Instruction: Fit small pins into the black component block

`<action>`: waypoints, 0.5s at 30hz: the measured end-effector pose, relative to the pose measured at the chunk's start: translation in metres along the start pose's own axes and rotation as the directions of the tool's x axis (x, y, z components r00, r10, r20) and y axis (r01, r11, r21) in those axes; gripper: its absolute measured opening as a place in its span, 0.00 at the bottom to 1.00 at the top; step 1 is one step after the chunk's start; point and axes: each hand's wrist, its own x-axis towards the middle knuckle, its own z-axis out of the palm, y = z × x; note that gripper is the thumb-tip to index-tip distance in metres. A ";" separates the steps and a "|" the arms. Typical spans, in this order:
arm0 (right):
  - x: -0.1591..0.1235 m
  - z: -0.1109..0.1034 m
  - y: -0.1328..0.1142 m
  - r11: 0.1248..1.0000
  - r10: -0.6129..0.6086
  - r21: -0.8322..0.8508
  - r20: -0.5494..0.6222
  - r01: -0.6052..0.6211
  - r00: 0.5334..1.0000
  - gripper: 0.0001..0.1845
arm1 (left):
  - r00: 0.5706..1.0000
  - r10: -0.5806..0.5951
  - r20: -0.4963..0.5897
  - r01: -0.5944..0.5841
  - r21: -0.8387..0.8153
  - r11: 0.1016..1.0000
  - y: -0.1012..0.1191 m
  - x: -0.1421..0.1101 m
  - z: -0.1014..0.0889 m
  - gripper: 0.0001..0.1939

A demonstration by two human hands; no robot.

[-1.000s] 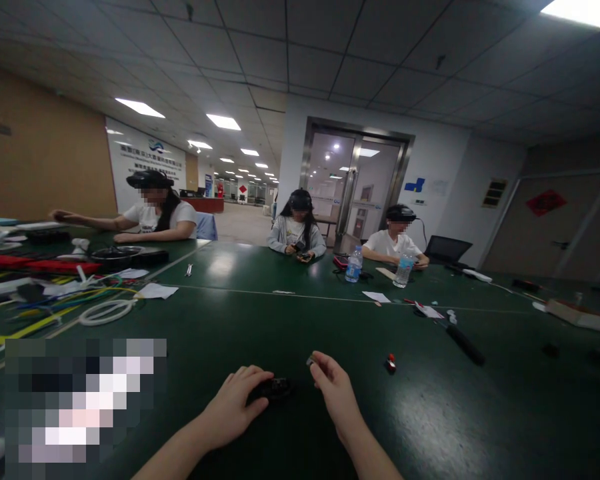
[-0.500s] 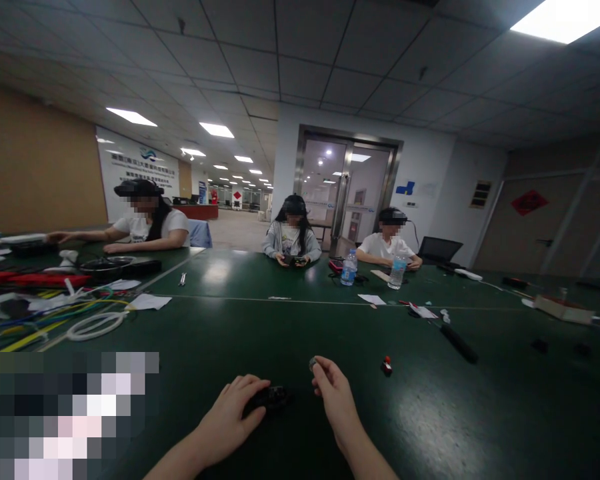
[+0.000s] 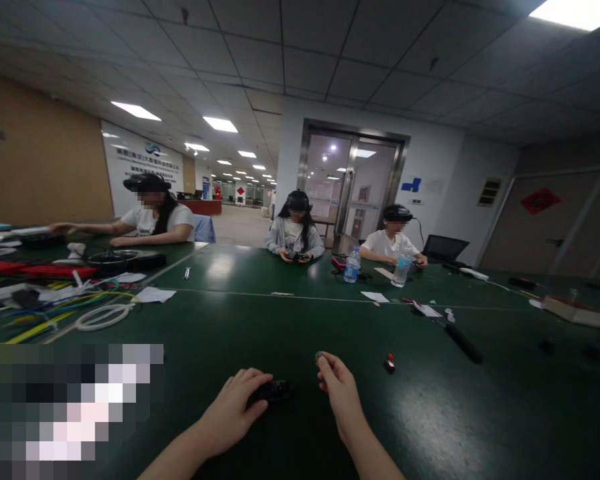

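Observation:
My left hand (image 3: pixel 237 408) rests on the green table with its fingers and thumb around a small black device (image 3: pixel 279 391). Only the device's right end shows; the palm and fingers cover the rest, and its kind is unclear. To the right, my right hand (image 3: pixel 341 393) is raised a little, thumb and forefinger pinching a small, flat, greyish piece (image 3: pixel 319 357). That piece is too small to name. The two hands are apart. Right of my right hand lies a small red, white and black item (image 3: pixel 389 363).
A black-handled tool (image 3: pixel 463 343) lies at the right. Cables, a white coiled tube (image 3: pixel 104 317) and paper (image 3: pixel 156 295) are at the left. Water bottles (image 3: pixel 351 265) stand farther back. Three people sit across the green table (image 3: pixel 230 320); a pixelated patch covers the lower left.
The whole view has shifted slightly, so the background sits a little farther right. Both hands keep their grips, with the small piece still pinched in my right fingers.

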 end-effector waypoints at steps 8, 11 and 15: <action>0.000 -0.002 0.000 1.000 0.007 -0.017 0.014 -0.007 1.000 0.23 | 1.000 0.009 0.000 -0.009 -0.013 1.000 -0.001 -0.002 -0.001 0.21; 0.002 -0.002 0.002 1.000 -0.005 0.004 0.011 0.005 1.000 0.25 | 1.000 0.014 -0.007 -0.014 -0.006 1.000 0.001 -0.002 -0.001 0.21; 0.003 -0.001 0.003 1.000 -0.001 -0.002 0.016 0.001 1.000 0.24 | 1.000 -0.003 0.006 0.003 0.000 1.000 0.006 -0.003 -0.004 0.21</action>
